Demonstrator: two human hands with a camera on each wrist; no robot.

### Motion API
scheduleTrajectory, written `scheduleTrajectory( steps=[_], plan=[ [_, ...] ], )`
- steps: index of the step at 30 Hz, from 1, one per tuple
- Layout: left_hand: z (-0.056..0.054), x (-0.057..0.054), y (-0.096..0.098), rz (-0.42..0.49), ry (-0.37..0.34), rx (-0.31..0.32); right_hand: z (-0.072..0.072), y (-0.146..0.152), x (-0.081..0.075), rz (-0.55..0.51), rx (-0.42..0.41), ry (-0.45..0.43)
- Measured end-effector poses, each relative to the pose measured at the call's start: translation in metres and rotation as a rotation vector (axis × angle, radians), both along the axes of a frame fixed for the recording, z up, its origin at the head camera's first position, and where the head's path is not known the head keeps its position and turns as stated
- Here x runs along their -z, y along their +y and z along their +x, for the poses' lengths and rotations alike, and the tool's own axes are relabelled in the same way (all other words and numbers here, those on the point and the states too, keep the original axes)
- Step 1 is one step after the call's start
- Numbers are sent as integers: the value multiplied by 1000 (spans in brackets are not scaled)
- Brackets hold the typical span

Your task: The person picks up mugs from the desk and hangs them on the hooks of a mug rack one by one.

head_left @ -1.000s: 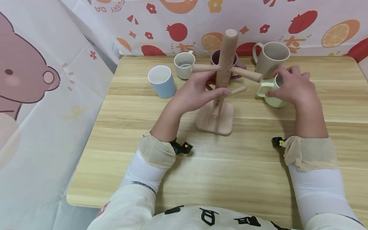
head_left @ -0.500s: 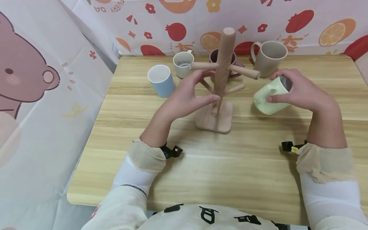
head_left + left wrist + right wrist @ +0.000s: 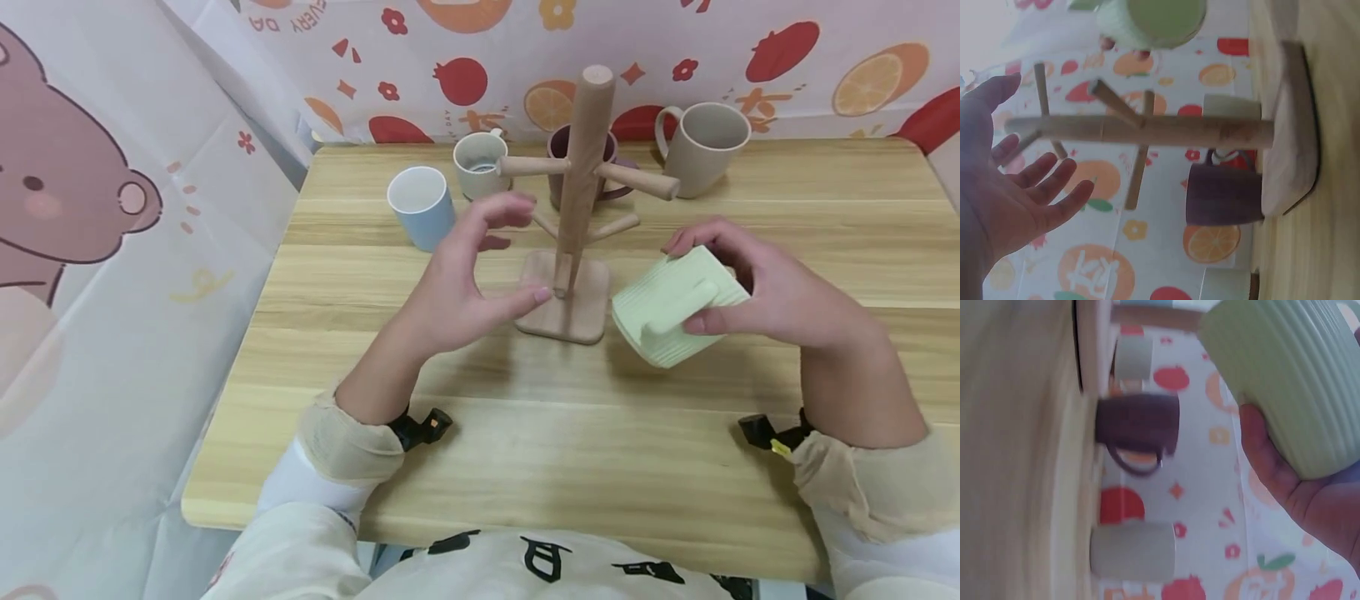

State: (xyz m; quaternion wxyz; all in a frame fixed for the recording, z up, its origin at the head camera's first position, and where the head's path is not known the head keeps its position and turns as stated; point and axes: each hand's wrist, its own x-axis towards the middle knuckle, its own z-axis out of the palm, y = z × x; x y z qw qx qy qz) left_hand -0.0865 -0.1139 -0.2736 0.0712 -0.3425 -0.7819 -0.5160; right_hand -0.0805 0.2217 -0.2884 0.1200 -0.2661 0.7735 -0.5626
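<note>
My right hand (image 3: 772,287) grips a pale green ribbed mug (image 3: 660,308) near its mouth, thumb beside the handle. The mug is tilted, its base pointing left and down toward the wooden mug tree (image 3: 581,183). In the right wrist view the ribbed mug (image 3: 1291,387) is lifted above the tabletop. My left hand (image 3: 465,287) is just left of the mug tree, fingers and thumb spread wide with nothing between them. The left wrist view shows the mug tree's post (image 3: 1179,130) with bare pegs, beyond my left hand's fingers (image 3: 1054,181).
Along the back of the wooden table (image 3: 525,467) stand a blue cup (image 3: 423,212), a small pale mug (image 3: 480,167), a purple mug (image 3: 558,179) partly behind the post, and a large grey-beige mug (image 3: 701,154). A fruit-print cloth (image 3: 495,50) hangs behind them.
My right hand has lifted the green mug from beside the grey-beige mug, tipped it and brought it left and nearer me. The left hand has drawn back from the mug tree.
</note>
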Motion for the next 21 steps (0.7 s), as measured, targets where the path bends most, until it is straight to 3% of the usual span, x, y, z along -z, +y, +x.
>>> scheduleTrajectory(
  steps=[5, 9, 15, 21],
  plan=[
    [17, 8, 0, -44, 144, 55, 11, -19, 7, -208, 43, -136],
    [31, 15, 4, -138, 192, 90, 17, -35, 12, -212, 53, -185],
    [47, 19, 10, -437, 206, 78, 27, -58, 20, -224, 67, -283],
    [49, 16, 9, -535, 168, 67, 30, -74, 27, -327, 81, -443]
  ],
)
